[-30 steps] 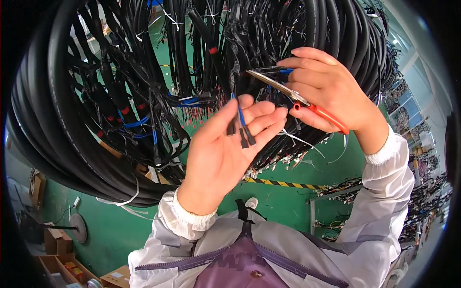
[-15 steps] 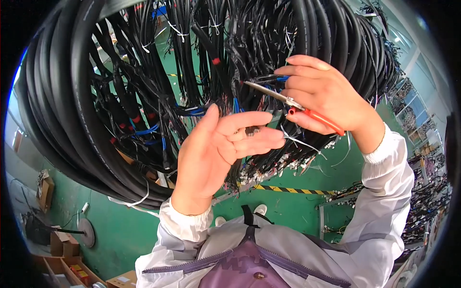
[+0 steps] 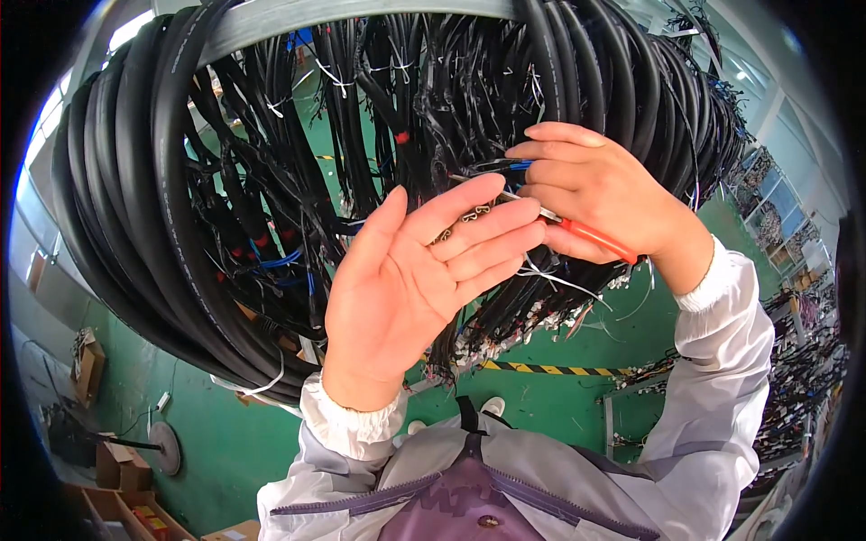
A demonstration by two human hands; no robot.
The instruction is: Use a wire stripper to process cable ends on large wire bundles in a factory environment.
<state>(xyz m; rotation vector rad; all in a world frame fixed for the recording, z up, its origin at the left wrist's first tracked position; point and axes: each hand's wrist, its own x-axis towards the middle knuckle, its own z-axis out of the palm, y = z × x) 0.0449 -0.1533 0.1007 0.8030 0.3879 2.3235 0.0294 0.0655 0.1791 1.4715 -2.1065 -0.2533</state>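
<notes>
My left hand (image 3: 397, 288) is palm up with fingers stretched out. Small dark metal pieces (image 3: 473, 214) show in the gap between its index and middle fingers; I cannot tell whether they are held or worn. My right hand (image 3: 595, 194) is closed on red-handled scissors (image 3: 600, 239), whose metal blades point left and pass partly behind the left fingertips. Blue wires (image 3: 517, 166) show beside the right fingers; whether these are gripped is unclear. Behind both hands hang black wire harnesses (image 3: 451, 99), with red marks and white ties among them.
Thick black cable coils (image 3: 126, 198) hang on the left from a grey metal bar (image 3: 361, 13), and more coils (image 3: 622, 81) on the right. A black-yellow striped tape (image 3: 550, 369) crosses the green floor. Cardboard boxes (image 3: 122, 464) stand lower left. Racks of harnesses (image 3: 794, 397) are at right.
My left hand has risen and spread flatter toward the scissors, and its fingers now cover part of the blades. My right hand has dropped slightly, still holding the scissors.
</notes>
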